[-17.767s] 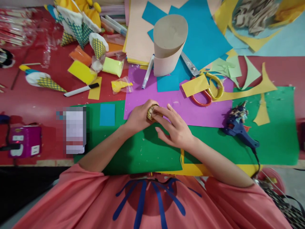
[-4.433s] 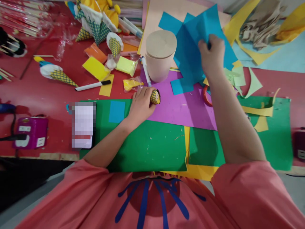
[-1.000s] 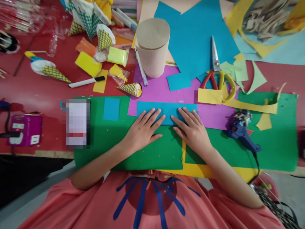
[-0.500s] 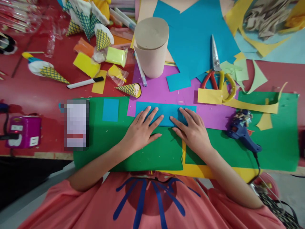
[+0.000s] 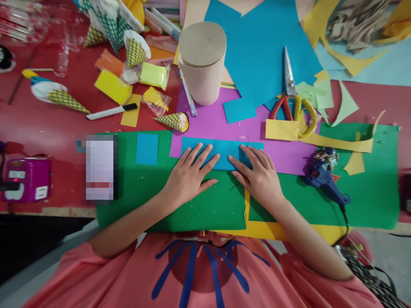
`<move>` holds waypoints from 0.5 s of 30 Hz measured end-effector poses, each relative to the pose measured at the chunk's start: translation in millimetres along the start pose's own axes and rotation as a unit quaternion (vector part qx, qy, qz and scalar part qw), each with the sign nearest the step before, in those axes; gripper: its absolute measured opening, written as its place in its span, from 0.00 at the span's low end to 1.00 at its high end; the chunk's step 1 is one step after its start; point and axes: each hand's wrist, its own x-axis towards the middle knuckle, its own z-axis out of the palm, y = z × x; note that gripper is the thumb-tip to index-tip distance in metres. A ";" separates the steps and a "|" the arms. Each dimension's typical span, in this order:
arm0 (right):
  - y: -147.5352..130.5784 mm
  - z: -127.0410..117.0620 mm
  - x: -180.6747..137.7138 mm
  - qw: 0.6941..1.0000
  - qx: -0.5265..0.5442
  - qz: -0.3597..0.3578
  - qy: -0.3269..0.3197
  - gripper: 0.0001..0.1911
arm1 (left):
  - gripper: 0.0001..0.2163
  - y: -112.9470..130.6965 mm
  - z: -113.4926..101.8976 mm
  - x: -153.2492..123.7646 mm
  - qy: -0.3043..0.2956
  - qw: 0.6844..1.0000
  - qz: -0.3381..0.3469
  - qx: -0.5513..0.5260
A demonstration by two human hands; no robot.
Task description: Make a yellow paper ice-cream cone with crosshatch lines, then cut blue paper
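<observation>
A long strip of blue paper [image 5: 224,155] lies across the purple sheet [image 5: 205,117] and the green sheet [image 5: 205,209] in front of me. My left hand [image 5: 189,173] rests flat on the strip's left part, fingers spread. On its right part lies my right hand [image 5: 258,175], fingers stretched out and a little apart. Neither hand grips anything. Just beyond the strip are a small checked paper cone [image 5: 173,122] and a blue paper rectangle [image 5: 239,110]. A smaller blue piece [image 5: 147,149] sits left of my left hand.
A pale paper cylinder [image 5: 203,64] stands at the back. Open scissors [image 5: 290,81] and a blue glue gun [image 5: 328,177] with a cord lie to the right. A marker [image 5: 111,111], bagged yellow clay [image 5: 154,75] and a blurred-out phone-like object [image 5: 101,167] are on the left.
Both hands stay flat on the blue strip in the same pose. The view has shifted very slightly; nothing on the table has been moved.
</observation>
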 end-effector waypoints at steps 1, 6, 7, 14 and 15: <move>-0.1 0.1 0.2 1.000 0.003 0.004 -0.002 0.21 | 0.29 -0.4 -0.3 0.5 0.000 1.000 0.000 -0.002; -1.7 -1.8 2.2 1.000 0.010 0.023 -0.009 0.21 | 0.28 -2.4 -2.8 2.9 -0.006 1.000 0.002 -0.004; -2.0 -2.5 2.6 1.000 0.007 0.027 -0.012 0.21 | 0.28 -2.7 -3.4 3.4 -0.007 1.000 0.003 -0.004; 1.1 -6.4 5.3 0.999 -0.004 0.021 -0.029 0.22 | 0.27 -4.3 -7.2 8.0 -0.003 1.000 -0.010 -0.013; 2.0 -6.8 6.0 0.999 -0.002 0.022 -0.030 0.22 | 0.27 -4.8 -7.6 8.9 0.002 1.000 -0.013 -0.016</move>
